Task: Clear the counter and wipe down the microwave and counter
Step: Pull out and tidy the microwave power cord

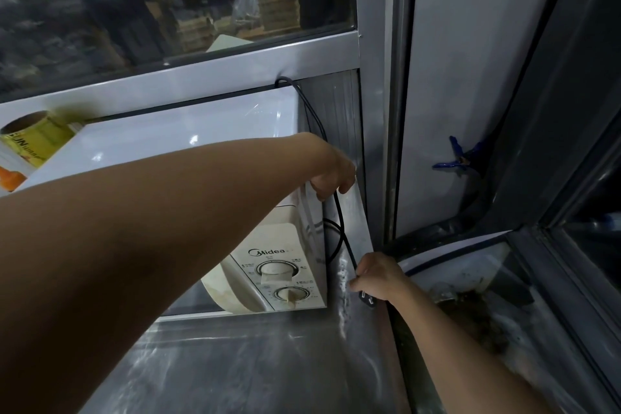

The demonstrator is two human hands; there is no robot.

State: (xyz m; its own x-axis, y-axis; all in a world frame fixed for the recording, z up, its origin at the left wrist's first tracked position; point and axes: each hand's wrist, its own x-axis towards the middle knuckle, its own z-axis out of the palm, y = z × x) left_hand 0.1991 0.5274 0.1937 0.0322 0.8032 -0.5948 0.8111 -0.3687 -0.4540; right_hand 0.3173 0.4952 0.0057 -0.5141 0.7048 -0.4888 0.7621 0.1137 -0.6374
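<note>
A white Midea microwave (188,138) with two dials stands on the steel counter (252,363), pushed against a window frame. Its black power cord (314,111) runs from behind the top down the narrow gap at the right side. My left hand (331,168) reaches over the microwave's right edge and grips the cord in that gap. Lower down, my right hand (378,277) holds the cord's end, with the black plug (368,301) sticking out below my fingers.
A yellow roll of tape (32,136) and an orange item (11,178) lie on the microwave's left top. A blue clamp (458,156) hangs on the grey panel to the right. A dirty sink-like recess (477,312) lies right of the counter edge.
</note>
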